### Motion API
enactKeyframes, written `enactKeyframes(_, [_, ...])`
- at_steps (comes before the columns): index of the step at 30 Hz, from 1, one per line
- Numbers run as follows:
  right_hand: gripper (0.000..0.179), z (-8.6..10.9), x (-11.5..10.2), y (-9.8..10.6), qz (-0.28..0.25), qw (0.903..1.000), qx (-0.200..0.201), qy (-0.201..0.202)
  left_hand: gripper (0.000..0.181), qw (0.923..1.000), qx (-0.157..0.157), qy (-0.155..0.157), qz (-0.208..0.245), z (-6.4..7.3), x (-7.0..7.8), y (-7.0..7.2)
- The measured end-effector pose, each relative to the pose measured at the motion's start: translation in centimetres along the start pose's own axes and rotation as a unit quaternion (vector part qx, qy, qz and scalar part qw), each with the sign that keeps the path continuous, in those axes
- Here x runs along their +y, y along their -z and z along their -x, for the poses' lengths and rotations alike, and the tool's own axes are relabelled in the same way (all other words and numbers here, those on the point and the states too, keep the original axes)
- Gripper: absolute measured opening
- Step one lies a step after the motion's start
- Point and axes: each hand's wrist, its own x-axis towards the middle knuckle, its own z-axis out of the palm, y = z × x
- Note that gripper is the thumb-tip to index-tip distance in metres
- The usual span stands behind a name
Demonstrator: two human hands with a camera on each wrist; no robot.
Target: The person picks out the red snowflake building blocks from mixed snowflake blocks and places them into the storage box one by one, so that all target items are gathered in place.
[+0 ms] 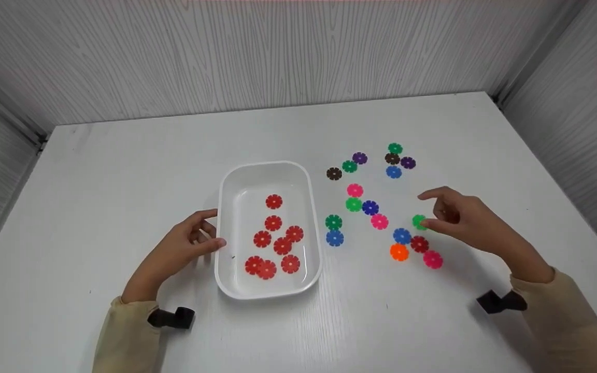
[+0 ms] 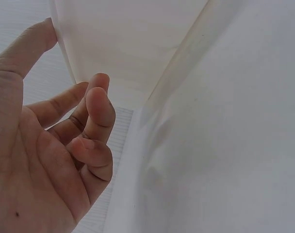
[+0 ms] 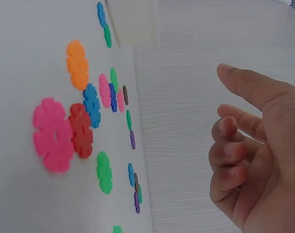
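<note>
At the left side of a white plastic tray (image 1: 269, 296), my left hand (image 1: 187, 241) holds the rim with thumb and index finger. Its other fingers curl beside the outer wall, as the left wrist view shows. Several red notched plastic discs (image 1: 273, 201) lie inside the tray. My right hand (image 1: 464, 217) hovers over the loose discs to the right, thumb and index finger spread, nothing between them. Its thumb overlaps a light green disc (image 1: 418, 221) in the head view. Close by lie a dark red disc (image 1: 420, 244), a pink disc (image 3: 53, 135) and an orange disc (image 1: 399, 252).
Other discs lie scattered right of the tray: a brown one (image 1: 334, 173), a purple one (image 1: 359, 158), a dark green one (image 1: 333, 222) and several more. All rest on a white table (image 1: 138, 171) backed by a wood-grain panel (image 1: 257, 57).
</note>
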Motion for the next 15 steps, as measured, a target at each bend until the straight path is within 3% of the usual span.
enactKeyframes(10, [0.040,2.1,1.6,-1.1,0.041,0.9935,-0.061,-0.087,0.068,1.0000,-0.002,0.004,0.003,0.0,0.0,0.0])
enactKeyframes(15, [0.039,2.5,1.8,-1.6,0.068,0.9897,-0.073,-0.103,0.068,1.0000,-0.002,0.008,0.000,0.0,0.0,0.0])
